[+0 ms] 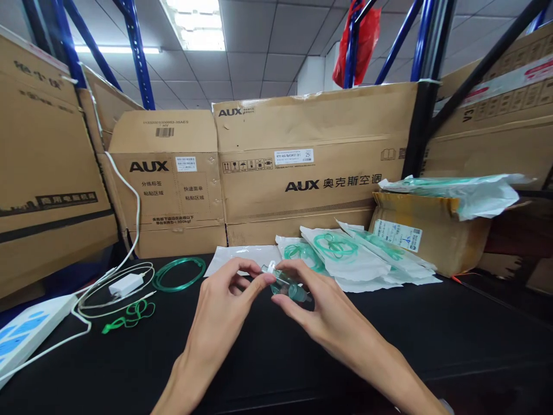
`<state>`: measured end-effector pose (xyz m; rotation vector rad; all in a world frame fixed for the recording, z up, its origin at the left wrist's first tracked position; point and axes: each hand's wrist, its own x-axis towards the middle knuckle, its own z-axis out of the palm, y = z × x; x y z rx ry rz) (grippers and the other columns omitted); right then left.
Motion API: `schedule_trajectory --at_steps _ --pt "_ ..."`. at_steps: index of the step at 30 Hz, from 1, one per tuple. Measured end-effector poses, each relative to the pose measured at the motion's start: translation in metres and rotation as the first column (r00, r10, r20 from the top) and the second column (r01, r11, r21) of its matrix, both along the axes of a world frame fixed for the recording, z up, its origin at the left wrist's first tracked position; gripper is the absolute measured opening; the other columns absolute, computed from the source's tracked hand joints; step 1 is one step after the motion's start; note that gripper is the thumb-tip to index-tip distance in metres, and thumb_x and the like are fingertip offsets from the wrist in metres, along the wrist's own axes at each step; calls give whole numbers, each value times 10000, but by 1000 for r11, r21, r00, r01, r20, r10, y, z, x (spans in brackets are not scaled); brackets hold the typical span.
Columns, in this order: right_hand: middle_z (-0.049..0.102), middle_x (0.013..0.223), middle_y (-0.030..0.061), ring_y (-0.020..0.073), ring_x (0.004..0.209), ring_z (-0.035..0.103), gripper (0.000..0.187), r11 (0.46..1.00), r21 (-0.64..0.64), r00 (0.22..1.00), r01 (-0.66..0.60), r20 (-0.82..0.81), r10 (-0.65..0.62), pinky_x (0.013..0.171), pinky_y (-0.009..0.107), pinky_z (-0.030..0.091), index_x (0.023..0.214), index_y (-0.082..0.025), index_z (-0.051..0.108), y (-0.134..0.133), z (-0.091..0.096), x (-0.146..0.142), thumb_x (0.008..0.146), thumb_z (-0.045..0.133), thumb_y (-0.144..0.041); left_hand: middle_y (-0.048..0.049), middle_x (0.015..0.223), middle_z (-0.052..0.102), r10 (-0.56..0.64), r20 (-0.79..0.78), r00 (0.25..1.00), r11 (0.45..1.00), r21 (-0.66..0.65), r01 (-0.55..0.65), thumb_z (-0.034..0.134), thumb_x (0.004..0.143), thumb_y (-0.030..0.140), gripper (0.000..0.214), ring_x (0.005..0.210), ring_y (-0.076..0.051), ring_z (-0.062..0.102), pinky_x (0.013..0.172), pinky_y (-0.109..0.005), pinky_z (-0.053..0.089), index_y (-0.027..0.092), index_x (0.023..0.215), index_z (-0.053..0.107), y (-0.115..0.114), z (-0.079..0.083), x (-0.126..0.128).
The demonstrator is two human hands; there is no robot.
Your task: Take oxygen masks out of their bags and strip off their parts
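Note:
My left hand (235, 300) and my right hand (317, 297) meet over the black tabletop. Between them is a small translucent green plastic piece, which looks like a nebulizer cup (286, 285), lying tilted. My right thumb and fingers grip it from the right side. At its left end my left thumb and forefinger pinch by a small white part (271, 267); the fingers partly hide whether that part is joined to the cup. To the left lie a coil of green tubing (179, 274) and a crumpled green elastic strap (129, 317).
Behind my hands lie several white packs with green tubing (341, 248). An open carton (432, 230) at the right bears another pack (458, 187). A power strip (26, 325), white cables and an adapter (125, 285) occupy the left. Large cardboard boxes (302, 202) line the back.

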<state>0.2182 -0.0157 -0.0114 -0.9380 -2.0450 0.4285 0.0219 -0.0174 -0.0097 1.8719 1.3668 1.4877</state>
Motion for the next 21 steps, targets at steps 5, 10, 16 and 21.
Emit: schedule_trajectory --at_steps 5,10,16,21 --pt "666 1332 48 237 1191 654 449 1000 22 1000 -7 -18 7 839 330 593 1382 -333 507 1 -1 0 968 679 -296 46 664 605 -28 -51 998 999 -45 25 726 870 579 368 617 -144 525 594 -249 387 220 796 695 1 -1 -3" --pt "635 1421 -14 215 1337 559 513 993 108 998 -55 -5 56 1139 404 450 1458 -425 514 -1 -3 -4 987 685 -313 41 595 586 -64 -55 996 995 -74 60 649 919 624 472 575 -137 516 591 -255 369 205 703 675 0 0 -3" --pt "743 1183 10 213 1128 660 256 993 34 985 -109 -130 112 1027 381 505 1250 -333 708 2 -2 -8 997 671 -337 37 517 576 -123 27 992 984 -125 126 648 911 640 502 527 -128 498 562 -248 351 195 683 687 -2 1 0" --pt "725 1217 28 176 928 683 286 975 -127 954 -180 -264 142 719 289 565 1263 -322 715 2 2 -9 985 672 -376 32 501 609 -260 53 964 942 -206 265 559 963 653 531 468 -108 449 511 -229 345 179 783 716 -7 3 2"
